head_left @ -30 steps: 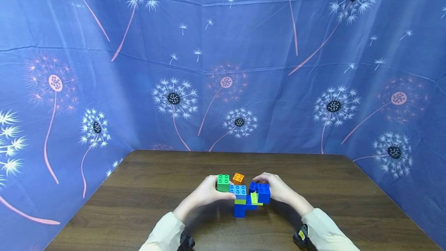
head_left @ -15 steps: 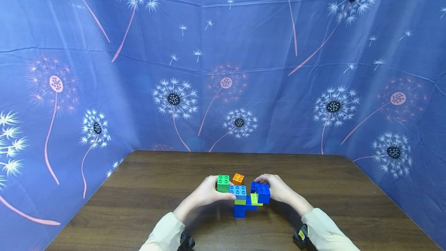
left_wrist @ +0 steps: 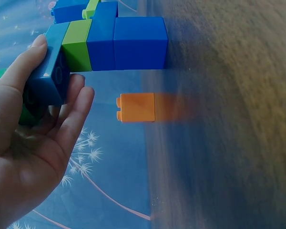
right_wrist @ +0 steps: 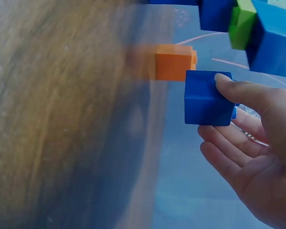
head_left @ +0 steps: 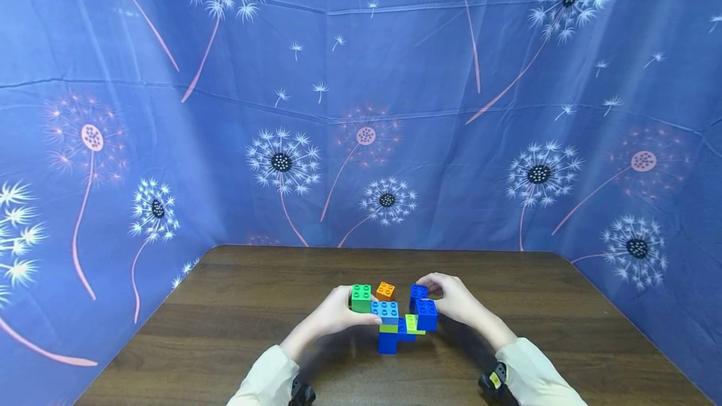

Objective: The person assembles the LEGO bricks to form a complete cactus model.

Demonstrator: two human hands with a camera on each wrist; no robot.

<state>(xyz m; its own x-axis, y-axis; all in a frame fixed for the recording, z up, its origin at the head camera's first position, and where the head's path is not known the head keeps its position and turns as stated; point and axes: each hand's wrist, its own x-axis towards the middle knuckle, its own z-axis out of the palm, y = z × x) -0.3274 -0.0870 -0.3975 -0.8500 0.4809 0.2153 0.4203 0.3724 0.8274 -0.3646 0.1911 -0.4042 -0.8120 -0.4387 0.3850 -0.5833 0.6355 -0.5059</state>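
My left hand [head_left: 336, 313] grips the toy-brick build by its light blue brick [head_left: 385, 312], thumb on the near side and fingers behind. A green brick [head_left: 361, 298] sits at the build's left. Under the light blue brick come a lime layer and a dark blue brick [head_left: 387, 344] at the bottom. To the right, a lime piece [head_left: 411, 323] bears another dark blue brick [head_left: 427, 315]. My right hand [head_left: 452, 298] pinches a separate blue brick [right_wrist: 207, 98] between thumb and fingers, just behind the build's right end. In the right wrist view a gap shows between that brick and the build.
An orange brick [head_left: 386, 291] stands on the wooden table [head_left: 254, 287] behind the build, between both hands. A blue dandelion-print cloth [head_left: 451, 161] hangs beyond the table's far edge. Black devices [head_left: 492, 384] are worn at the wrists.
My right hand has drawn the blue brick a little back and to the right, widening its gap from the build. The left hand and the build have hardly moved.
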